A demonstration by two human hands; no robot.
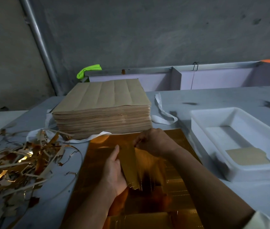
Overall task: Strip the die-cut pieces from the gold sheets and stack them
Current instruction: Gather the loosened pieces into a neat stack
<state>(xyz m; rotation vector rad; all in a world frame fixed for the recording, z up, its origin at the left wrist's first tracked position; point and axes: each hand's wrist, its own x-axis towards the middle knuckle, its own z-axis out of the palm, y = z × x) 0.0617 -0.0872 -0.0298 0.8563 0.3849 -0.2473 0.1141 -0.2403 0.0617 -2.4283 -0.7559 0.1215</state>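
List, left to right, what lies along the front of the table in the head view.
Scrap strips → left hand → right hand, both hands holding the gold pieces → white tray with one brown piece.

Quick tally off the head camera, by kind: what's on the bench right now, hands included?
brown stack: 1
white tray: 1
brown piece lying in the tray: 1
scrap pile: 1
gold bundle, gripped by both hands: 1
hands: 2, left hand and right hand
Total: 7
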